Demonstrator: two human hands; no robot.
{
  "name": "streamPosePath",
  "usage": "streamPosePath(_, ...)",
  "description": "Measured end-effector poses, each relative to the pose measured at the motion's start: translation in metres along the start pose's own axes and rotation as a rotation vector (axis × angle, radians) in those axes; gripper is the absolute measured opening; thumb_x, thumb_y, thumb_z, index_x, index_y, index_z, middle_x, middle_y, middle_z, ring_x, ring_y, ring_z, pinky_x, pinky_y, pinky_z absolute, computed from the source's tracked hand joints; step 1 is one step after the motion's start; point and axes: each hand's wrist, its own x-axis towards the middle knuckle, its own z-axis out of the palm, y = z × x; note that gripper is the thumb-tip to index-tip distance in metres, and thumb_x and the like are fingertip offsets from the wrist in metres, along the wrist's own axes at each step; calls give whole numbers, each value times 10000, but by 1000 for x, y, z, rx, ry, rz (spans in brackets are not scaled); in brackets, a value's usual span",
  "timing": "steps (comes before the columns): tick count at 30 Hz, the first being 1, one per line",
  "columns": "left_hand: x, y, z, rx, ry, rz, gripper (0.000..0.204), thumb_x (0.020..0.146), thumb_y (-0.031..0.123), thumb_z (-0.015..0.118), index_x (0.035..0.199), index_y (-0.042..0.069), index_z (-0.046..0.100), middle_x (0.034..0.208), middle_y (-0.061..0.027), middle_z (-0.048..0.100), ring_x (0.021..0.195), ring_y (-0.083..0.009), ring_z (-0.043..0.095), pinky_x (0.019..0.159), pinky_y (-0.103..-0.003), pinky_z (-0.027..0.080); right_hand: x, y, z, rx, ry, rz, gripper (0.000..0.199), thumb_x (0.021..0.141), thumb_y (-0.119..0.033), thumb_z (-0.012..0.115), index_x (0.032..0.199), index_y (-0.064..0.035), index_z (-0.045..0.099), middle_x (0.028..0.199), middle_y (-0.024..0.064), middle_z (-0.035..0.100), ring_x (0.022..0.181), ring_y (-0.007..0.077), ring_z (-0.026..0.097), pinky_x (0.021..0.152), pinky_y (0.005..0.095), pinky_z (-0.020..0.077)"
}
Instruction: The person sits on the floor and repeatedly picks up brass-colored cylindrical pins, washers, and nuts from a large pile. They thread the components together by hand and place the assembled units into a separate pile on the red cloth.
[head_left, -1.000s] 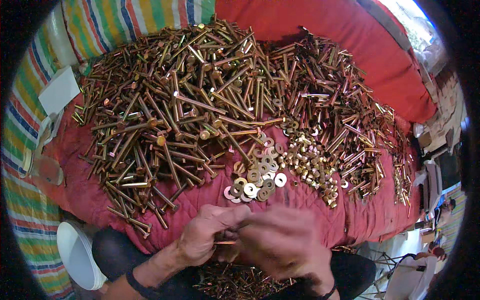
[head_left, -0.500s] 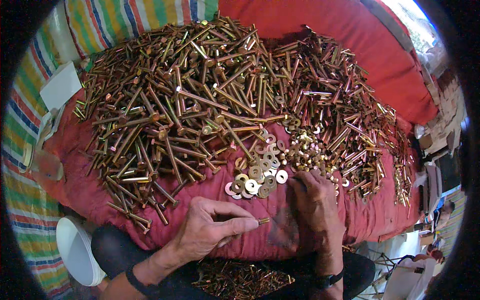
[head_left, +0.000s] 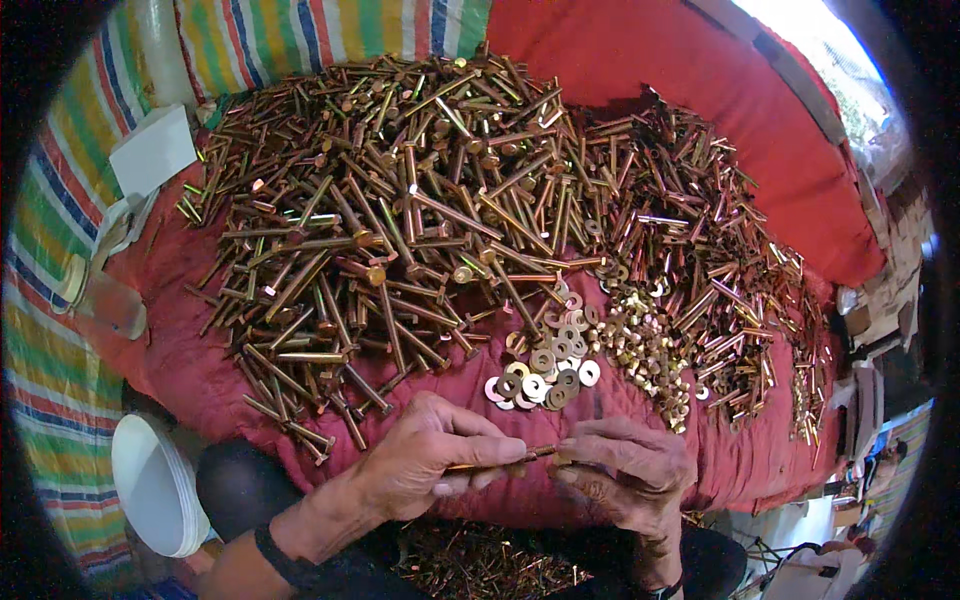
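My left hand [head_left: 430, 455] pinches a bolt [head_left: 541, 453] between thumb and fingers. The bolt lies about level, its end sticking out to the right past my fingertips. At that end my right hand [head_left: 630, 465] has its thumb and fingers closed together; whatever they hold is hidden. Just beyond both hands lies a cluster of flat metal washers [head_left: 545, 378], with a heap of small brass-coloured nuts [head_left: 645, 350] to its right. A large pile of long brass-coloured bolts [head_left: 370, 225] spreads behind and to the left.
More metal pieces, partly tubular-looking, form a pile [head_left: 690, 210] at the right. All rests on a red padded cloth [head_left: 440, 388]. A stack of white buckets [head_left: 150, 490] stands at lower left, a clear jar [head_left: 112, 305] above it. More hardware [head_left: 490, 565] lies below, between my legs.
My right hand has left the nuts and come down and toward me to the bolt's end. My left hand still holds the bolt. The whole view has shifted slightly.
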Motion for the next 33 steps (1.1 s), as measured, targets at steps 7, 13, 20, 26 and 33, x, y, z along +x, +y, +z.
streamPosePath(7,1,2,-5,-70,-53,-58,263,981,161,747,987,-101,763,683,-65,657,427,-34,432,384,-193,271,-6,7,4,-179,2,-95,273,660,-88,886,923,-62,818,976,47,780,856,256,768,692,322,642)
streamPosePath(13,1,0,-4,-79,-59,-51,251,970,147,766,952,-103,773,667,-65,662,437,-29,447,386,-191,264,-10,15,0,-193,-30,-104,317,766,-48,862,1079,-82,831,1067,119,792,960,264,786,812,353,639)
streamPosePath(20,3,-2,-5,-71,-40,-81,244,972,139,763,935,-101,778,661,-65,662,442,-26,448,386,-190,256,-10,20,2,-145,-14,-139,293,776,-42,846,1066,-82,833,1060,146,788,941,276,789,789,358,642)
streamPosePath(26,2,1,-4,-63,-69,-117,261,989,158,752,927,-95,778,657,-47,654,445,-20,438,388,-188,251,-6,16,6,-238,24,-222,341,570,-70,876,899,-56,789,965,27,770,845,262,764,681,338,649)
streamPosePath(33,-1,1,0,361,26,159,192,964,174,775,966,-13,818,744,-27,722,570,-74,593,505,-248,447,-5,4,4,-17,-7,112,254,783,-95,867,988,-3,751,933,98,753,805,246,738,673,333,570)
